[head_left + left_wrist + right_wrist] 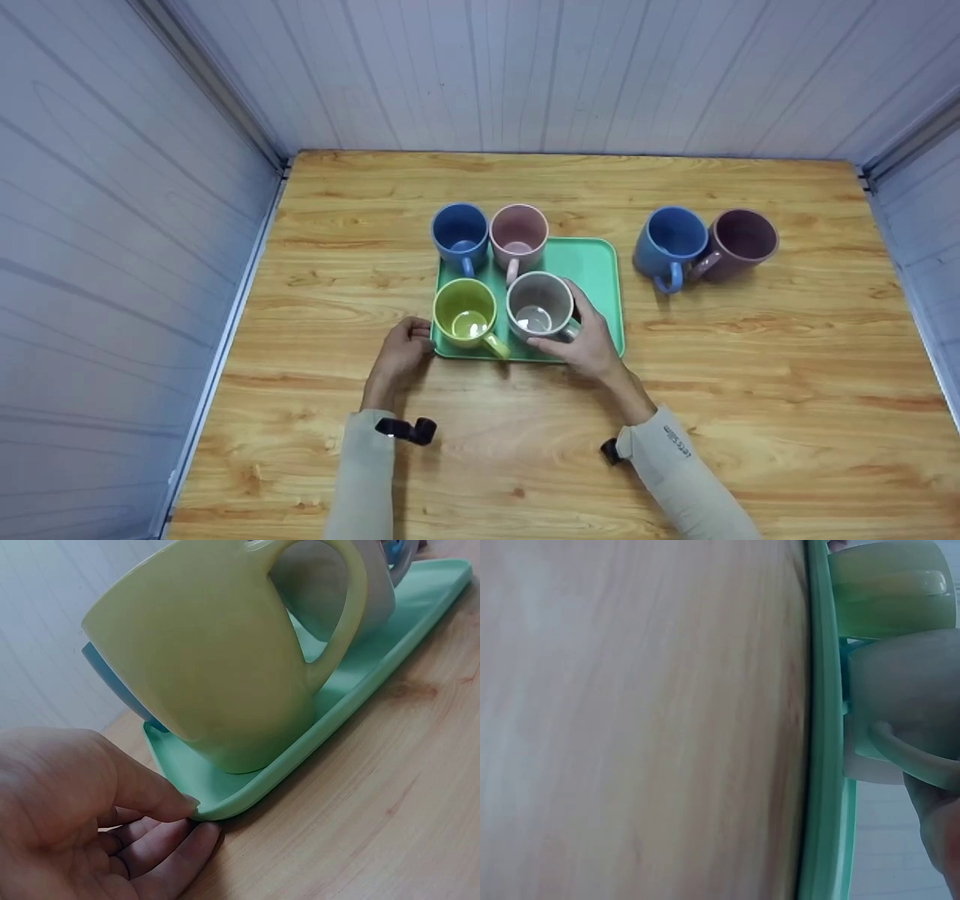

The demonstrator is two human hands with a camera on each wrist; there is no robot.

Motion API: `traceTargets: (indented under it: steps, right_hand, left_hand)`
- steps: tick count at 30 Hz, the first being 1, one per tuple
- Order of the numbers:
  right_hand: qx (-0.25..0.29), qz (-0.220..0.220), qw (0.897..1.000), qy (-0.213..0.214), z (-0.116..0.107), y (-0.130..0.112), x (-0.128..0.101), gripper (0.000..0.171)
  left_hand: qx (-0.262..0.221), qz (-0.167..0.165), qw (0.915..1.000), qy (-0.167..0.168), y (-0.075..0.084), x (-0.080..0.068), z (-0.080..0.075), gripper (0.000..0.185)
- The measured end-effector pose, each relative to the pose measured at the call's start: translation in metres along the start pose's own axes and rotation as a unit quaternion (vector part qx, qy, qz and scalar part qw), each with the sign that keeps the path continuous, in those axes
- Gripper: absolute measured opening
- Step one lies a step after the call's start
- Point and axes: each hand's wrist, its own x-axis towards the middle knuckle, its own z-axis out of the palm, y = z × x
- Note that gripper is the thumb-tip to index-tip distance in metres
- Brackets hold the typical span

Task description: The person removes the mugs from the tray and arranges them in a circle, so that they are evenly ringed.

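Note:
A green tray (581, 259) carries a blue mug (459, 232), a pink mug (519, 232), a yellow-green mug (459, 300) and a grey mug (536, 296). My right hand (592, 345) grips the grey mug from its right side, thumb at the front and fingers behind, around the handle. In the right wrist view the grey mug (907, 690) stands at the tray's near edge, its base partly hidden by the rim. At the tray's near left corner, my left hand (403, 352) pinches the rim, thumb above and fingers below, beside the yellow-green mug (202, 652).
To the right of the tray, a second blue mug (671, 240) and a dark purple mug (739, 244) stand close together on the wooden table (750, 390). Pale panelled walls (510, 75) enclose the table at the back and both sides.

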Motion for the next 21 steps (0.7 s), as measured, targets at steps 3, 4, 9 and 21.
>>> traceTargets:
  steps: [3,4,9,21]
  right_hand:
    - [-0.006,-0.02,1.0,0.002,-0.004,-0.012,-0.001,0.093]
    - [-0.009,-0.025,1.0,0.002,-0.006,-0.013,-0.001,0.093]
    - [-0.011,-0.021,1.0,0.004,-0.012,-0.016,-0.002,0.094]
    - [-0.02,0.028,0.999,0.017,-0.027,-0.013,-0.006,0.093]
  left_hand:
    - [-0.001,0.005,1.0,-0.004,0.0,0.0,-0.001,0.032]
    - [-0.001,0.006,1.0,-0.005,0.0,-0.001,-0.001,0.032]
    - [0.013,0.016,0.9998,-0.002,0.0,0.0,-0.001,0.032]
    - [0.023,0.018,0.9996,0.003,-0.001,0.0,-0.001,0.034]
